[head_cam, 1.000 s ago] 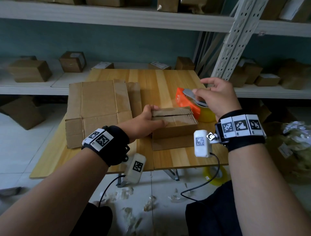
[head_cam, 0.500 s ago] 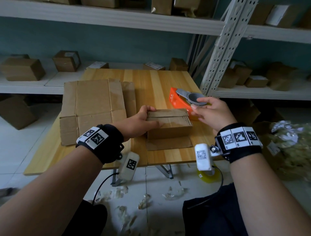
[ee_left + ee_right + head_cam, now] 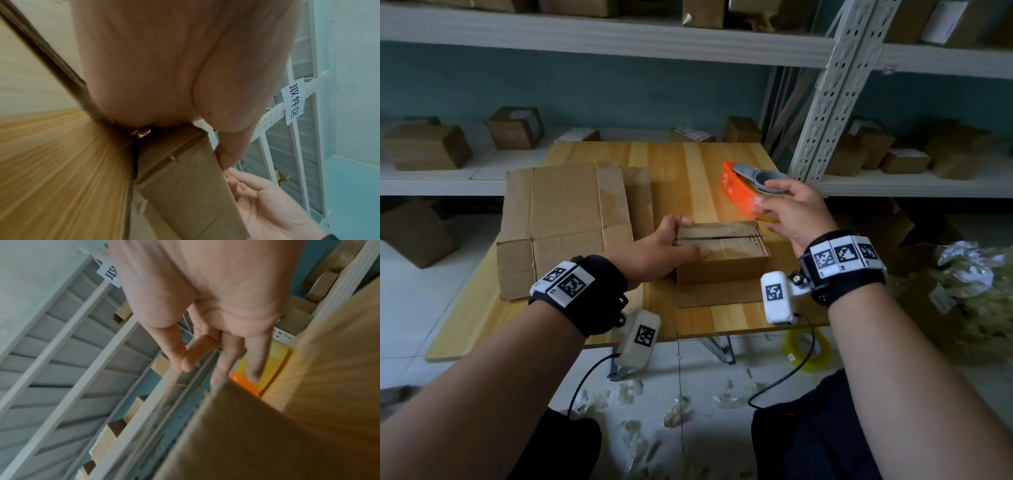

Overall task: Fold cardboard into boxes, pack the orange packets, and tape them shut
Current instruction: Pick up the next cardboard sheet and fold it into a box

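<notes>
Where the left hand (image 3: 661, 251) lies over the box (image 3: 722, 251), the box's left end is hidden in the head view; thumb on the closed top flaps, fingers down the near face, so the box is gripped at that end. Box contents are not visible, as the flaps are closed with a slit between them. No packets can be made out. The box sits on the table (image 3: 688, 164), on a flat cardboard sheet (image 3: 717, 294), beside a bigger flattened stack (image 3: 565, 219).

The right hand (image 3: 791, 214) is held at the orange tape dispenser (image 3: 738, 190); its lower body is covered by the hand. Thumb and forefinger meet at the grey handle, the other fingers loosely extended. A pinch on the handle is suggested, but firm contact cannot be told.

Compared with half a second ago, the right hand is seen slightly closer to the dispenser handle; the left hand and box are unchanged in place.

Only the left wrist view shows a paper sign (image 3: 293, 104) on the rack and the right palm (image 3: 267, 211) just past the box's end. Only the right wrist view, blurred, shows the little finger (image 3: 256, 360) lying against the yellow tape roll (image 3: 275, 365).
</notes>
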Demonstrator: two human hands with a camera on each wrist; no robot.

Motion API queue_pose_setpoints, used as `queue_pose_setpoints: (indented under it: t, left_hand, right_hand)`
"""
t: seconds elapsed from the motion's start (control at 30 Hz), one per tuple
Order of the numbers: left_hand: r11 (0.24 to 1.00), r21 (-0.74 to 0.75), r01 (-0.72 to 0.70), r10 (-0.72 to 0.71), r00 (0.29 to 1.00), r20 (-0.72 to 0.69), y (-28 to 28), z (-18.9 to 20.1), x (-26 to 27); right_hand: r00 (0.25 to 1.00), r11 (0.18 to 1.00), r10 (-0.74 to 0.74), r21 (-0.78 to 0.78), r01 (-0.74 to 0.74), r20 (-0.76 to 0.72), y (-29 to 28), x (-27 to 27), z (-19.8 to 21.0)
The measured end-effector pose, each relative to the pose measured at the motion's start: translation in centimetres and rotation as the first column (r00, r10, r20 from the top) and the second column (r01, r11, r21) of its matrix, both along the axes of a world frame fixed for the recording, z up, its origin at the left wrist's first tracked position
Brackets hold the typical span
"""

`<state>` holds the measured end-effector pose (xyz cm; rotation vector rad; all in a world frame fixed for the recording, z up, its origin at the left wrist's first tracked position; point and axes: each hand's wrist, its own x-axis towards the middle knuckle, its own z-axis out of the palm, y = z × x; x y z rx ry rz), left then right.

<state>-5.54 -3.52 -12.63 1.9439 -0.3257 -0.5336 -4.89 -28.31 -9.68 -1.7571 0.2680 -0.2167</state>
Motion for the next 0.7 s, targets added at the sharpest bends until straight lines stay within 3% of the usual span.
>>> queue_pose_setpoints:
  t: [0.17,0.43,0.57,0.7]
  left_hand:
    - [1.000,0.000,-0.011,0.011,1.000,0.016,-0.1,-0.1,0.1]
    - [1.000,-0.004,-0.016,0.016,1.000,0.002,-0.3,0.0,0.1]
    - [0.999,0.007,-0.045,0.045,0.999,0.008,-0.7,0.0,0.0]
    - [1.000,0.001,-0.030,0.030,1.000,-0.004,-0.5,-0.1,-0.1]
  right_hand:
    - [0.999,0.995,0.027,0.093,-0.026,-0.018,-0.7,-1.8,0.9]
    - [0.979,0.972,0.079,0.203,-0.117,0.188,2.9,-4.5,5.7]
    - [0.961,0.978,0.109,0.144,-0.150,0.256,4.9,-5.1,6.8]
    - [0.959,0.999,0.024,-0.054,-0.009,0.283,3.9,-4.6,6.4]
